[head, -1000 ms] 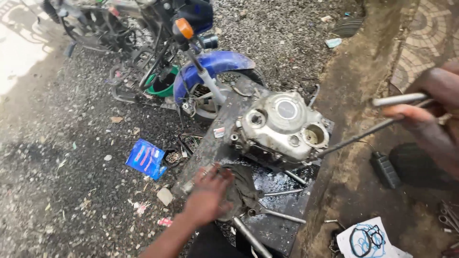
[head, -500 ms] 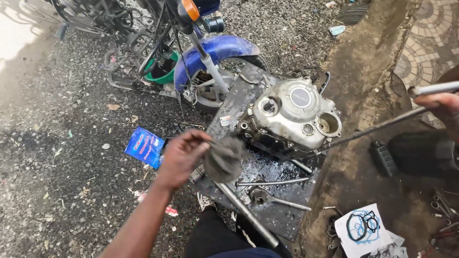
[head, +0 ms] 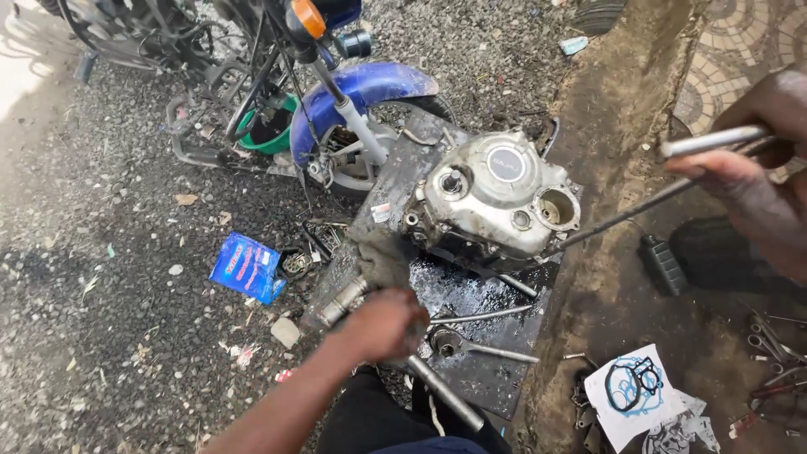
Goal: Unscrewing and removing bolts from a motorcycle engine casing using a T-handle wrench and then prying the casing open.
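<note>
While left hand [head: 388, 324] grips a steel tube [head: 420, 370], greasy rag [head: 382, 256] lies crumpled.

A dull silver-grey metal engine case [head: 496, 202] is seen on a black, oil-wet metal sheet [head: 471, 294]. A glossy blue motorcycle mudguard [head: 361, 92] is shown beside a green plastic bowl [head: 273, 134] — an orange indicator lamp [head: 308, 17] above. A blue printed carton [head: 246, 267] lies on dark grey gravel [head: 101, 336]. A white paper sheet [head: 630, 395] is marked with blue-black gasket outlines — the paving [head: 723, 59] is patterned in tan mosaic arcs.
</note>
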